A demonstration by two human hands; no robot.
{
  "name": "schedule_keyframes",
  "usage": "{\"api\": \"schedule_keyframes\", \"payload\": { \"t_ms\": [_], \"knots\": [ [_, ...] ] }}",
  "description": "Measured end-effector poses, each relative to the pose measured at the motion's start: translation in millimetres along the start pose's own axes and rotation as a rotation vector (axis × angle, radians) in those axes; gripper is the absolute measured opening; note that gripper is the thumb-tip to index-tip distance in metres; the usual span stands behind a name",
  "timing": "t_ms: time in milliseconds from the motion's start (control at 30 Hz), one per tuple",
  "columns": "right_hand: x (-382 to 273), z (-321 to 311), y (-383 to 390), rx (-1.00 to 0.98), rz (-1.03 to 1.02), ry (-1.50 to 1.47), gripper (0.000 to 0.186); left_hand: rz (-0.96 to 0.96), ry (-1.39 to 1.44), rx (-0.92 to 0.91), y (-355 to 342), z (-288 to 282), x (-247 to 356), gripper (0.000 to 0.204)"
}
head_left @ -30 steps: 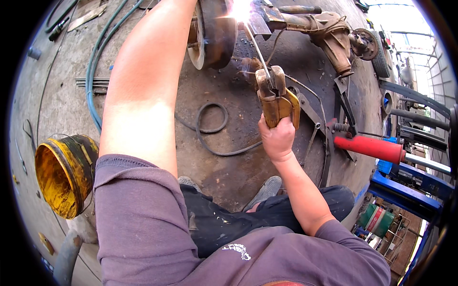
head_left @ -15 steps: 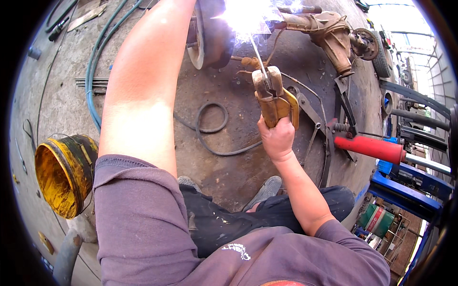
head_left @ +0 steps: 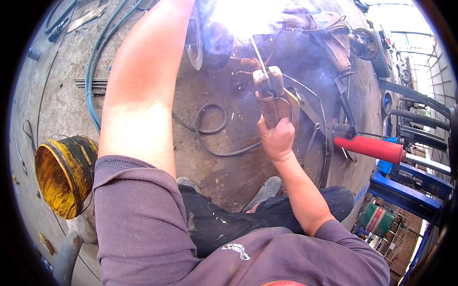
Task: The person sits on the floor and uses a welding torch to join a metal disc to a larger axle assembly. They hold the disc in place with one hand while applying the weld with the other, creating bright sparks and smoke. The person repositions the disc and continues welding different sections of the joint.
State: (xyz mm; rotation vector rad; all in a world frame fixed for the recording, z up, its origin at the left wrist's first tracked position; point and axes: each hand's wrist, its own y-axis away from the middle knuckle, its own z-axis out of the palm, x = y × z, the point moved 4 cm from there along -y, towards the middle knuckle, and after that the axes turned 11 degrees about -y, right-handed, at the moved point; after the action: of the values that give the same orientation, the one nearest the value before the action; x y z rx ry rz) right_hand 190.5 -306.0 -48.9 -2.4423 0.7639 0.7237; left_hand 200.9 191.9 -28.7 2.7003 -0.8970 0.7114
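Note:
My right hand point(head_left: 277, 136) grips the handle of a yellow electrode holder point(head_left: 273, 102), whose jaws clamp a thin welding rod point(head_left: 256, 50) angled up to a glaring white-blue arc point(head_left: 241, 14). The glare and smoke hide where the rod meets the metal. My bare left forearm point(head_left: 138, 86) reaches up past the top edge, so the hand itself is out of view. Beside that arm a wheel drum point(head_left: 195, 50) shows dimly through the haze. Right of the arc lies a rusty axle housing point(head_left: 329, 33) with a hub point(head_left: 362, 43) at its end.
A yellow-stained bucket point(head_left: 59, 176) lies at the left. Blue hoses point(head_left: 90, 71), metal rods point(head_left: 88, 83) and a black cable point(head_left: 210, 131) lie on the concrete floor. At the right are a red cylinder point(head_left: 369, 148), a blue steel frame point(head_left: 405, 193), a tyre point(head_left: 380, 62) and long bars point(head_left: 412, 97).
The arc's glare has grown much larger and bluish smoke and sparks now spread over the drum and axle. The holder and rod have shifted very slightly left; my arms stay about the same.

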Motion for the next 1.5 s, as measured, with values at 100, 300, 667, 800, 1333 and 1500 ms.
{"api": "schedule_keyframes", "payload": {
  "t_ms": [100, 300, 667, 800, 1333, 1500],
  "knots": [
    [-7, -1, -2, 0.008, -0.021, -0.006, 0.032, -0.002, 0.001, 0.001, 1, 1, -5, 0.052],
    [-7, 0, -2, 0.006, -0.004, 0.001, 0.030, 0.003, 0.000, -0.003, 1, 1, -2, 0.052],
    [-8, 2, -3, 0.016, -0.055, 0.015, 0.033, 0.001, 0.002, -0.008, 1, 1, -2, 0.052],
    [-7, 2, -3, 0.009, -0.071, -0.004, 0.036, 0.001, 0.003, -0.012, 1, 2, -2, 0.052],
    [-1, 3, 0, -0.007, 0.015, 0.011, 0.033, 0.009, 0.009, -0.013, 1, 3, -1, 0.052],
    [-6, 2, -2, 0.009, -0.058, 0.008, 0.035, 0.012, 0.011, -0.012, 0, 4, 0, 0.052]
  ]
}}
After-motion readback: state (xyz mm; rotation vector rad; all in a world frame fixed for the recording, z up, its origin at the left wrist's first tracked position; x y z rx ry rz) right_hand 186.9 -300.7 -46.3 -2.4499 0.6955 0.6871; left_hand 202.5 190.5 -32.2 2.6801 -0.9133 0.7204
